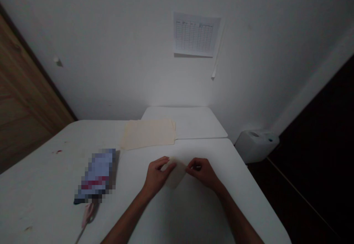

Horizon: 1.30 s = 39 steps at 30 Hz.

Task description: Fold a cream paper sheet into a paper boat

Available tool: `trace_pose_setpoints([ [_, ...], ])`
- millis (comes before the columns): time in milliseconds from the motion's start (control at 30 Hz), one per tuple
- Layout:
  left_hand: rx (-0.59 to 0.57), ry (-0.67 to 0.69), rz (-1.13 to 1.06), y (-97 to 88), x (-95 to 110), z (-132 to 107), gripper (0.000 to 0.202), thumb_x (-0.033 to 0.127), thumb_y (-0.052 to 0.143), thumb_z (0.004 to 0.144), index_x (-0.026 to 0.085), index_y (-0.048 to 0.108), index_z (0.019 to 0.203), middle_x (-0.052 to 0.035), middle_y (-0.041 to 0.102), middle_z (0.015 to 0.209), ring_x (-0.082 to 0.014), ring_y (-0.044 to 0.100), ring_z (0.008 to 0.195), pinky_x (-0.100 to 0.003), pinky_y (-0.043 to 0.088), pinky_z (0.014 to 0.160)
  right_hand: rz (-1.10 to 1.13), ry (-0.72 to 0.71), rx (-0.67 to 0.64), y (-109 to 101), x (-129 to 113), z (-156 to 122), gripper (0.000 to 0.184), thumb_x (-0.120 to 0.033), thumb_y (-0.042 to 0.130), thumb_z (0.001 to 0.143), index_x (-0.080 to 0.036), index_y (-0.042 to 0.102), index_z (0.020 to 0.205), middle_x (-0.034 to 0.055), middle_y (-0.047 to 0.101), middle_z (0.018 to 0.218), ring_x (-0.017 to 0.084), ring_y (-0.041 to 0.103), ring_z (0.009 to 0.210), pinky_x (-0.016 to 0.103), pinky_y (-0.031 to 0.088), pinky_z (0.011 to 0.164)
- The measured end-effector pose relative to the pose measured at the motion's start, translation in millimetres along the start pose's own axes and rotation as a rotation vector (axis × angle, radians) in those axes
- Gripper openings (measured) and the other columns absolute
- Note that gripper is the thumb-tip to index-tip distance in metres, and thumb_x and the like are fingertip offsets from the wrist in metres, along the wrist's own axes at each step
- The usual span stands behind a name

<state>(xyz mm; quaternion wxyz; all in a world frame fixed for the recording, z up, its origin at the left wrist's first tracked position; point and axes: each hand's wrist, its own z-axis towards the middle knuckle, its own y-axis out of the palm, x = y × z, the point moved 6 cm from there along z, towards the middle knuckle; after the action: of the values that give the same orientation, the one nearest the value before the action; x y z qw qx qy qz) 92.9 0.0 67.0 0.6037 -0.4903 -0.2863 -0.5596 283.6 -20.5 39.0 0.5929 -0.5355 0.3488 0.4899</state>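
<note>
Left: my left grip clamped a small cream paper sheet at 9 o'clock.
Right: my right grip clamped it at 3 o'clock.

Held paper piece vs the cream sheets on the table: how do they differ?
The held paper piece is far smaller than the cream sheets. The piece is pinched between the left hand and right hand; the sheets are untouched by either. The sheets lie flat on the white table, nearer the wall. Both look pale cream paper.
</note>
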Motion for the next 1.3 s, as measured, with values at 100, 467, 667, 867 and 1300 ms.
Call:
trace_pose_setpoints([
  [100, 0.004, -0.108, -0.083, 2.4, -8.3, -2.1, 0.020, 0.037, 0.068, 0.078, 0.017, 0.067, 0.075, -0.0018, 0.069, 0.074, -0.0157, 0.063, 0.067, -0.023, 0.049, 0.059, 0.107, -0.005, 0.059, -2.6, -1.3, 1.1, 0.022, -0.031, 0.073, 0.072, -0.018, 0.062, 0.085, -0.0005, 0.064, 0.073, 0.012, 0.056, 0.062, 0.022, 0.044, 0.057],
  [467, -0.028, -0.196, -0.298, 11.4, -15.5, -3.4, 0.044, 0.034, 0.071, 0.073, 0.021, 0.052, 0.111, 0.0006, 0.068, 0.078, -0.0152, 0.066, 0.068, -0.023, 0.051, 0.058, 0.233, -0.005, 0.169, -7.2, 4.1, 2.9, 0.034, -0.034, 0.076, 0.071, -0.020, 0.059, 0.098, -0.0015, 0.063, 0.074, 0.011, 0.056, 0.060, 0.021, 0.043, 0.054],
  [667, -0.022, -0.163, -0.164, 7.2, -19.6, -2.8, 0.026, 0.035, 0.071, 0.073, 0.019, 0.063, 0.092, 0.0006, 0.067, 0.073, -0.0142, 0.063, 0.063, -0.021, 0.048, 0.055, 0.270, -0.023, 0.181, -7.4, 1.5, 1.5, 0.033, -0.032, 0.076, 0.071, -0.020, 0.059, 0.096, -0.0015, 0.063, 0.071, 0.011, 0.055, 0.060, 0.022, 0.043, 0.054],
  [867, -0.045, -0.176, -0.198, 9.2, -20.3, -3.3, 0.025, 0.035, 0.071, 0.073, 0.019, 0.064, 0.091, -0.0001, 0.068, 0.074, -0.0148, 0.064, 0.065, -0.022, 0.049, 0.057, 0.281, -0.036, 0.170, -7.3, -0.1, 1.5, 0.031, -0.031, 0.076, 0.071, -0.020, 0.060, 0.095, -0.0028, 0.062, 0.068, 0.011, 0.055, 0.059, 0.021, 0.042, 0.054],
  [1300, -0.005, -0.215, -0.156, 6.7, -26.8, -1.2, 0.030, 0.045, 0.068, 0.075, 0.016, 0.071, 0.082, -0.0044, 0.070, 0.070, -0.0170, 0.063, 0.061, -0.023, 0.046, 0.053, 0.252, -0.011, 0.184, -11.0, 3.3, 3.3, 0.025, -0.030, 0.071, 0.070, -0.020, 0.065, 0.092, -0.0016, 0.061, 0.068, 0.014, 0.056, 0.063, 0.026, 0.046, 0.058],
])
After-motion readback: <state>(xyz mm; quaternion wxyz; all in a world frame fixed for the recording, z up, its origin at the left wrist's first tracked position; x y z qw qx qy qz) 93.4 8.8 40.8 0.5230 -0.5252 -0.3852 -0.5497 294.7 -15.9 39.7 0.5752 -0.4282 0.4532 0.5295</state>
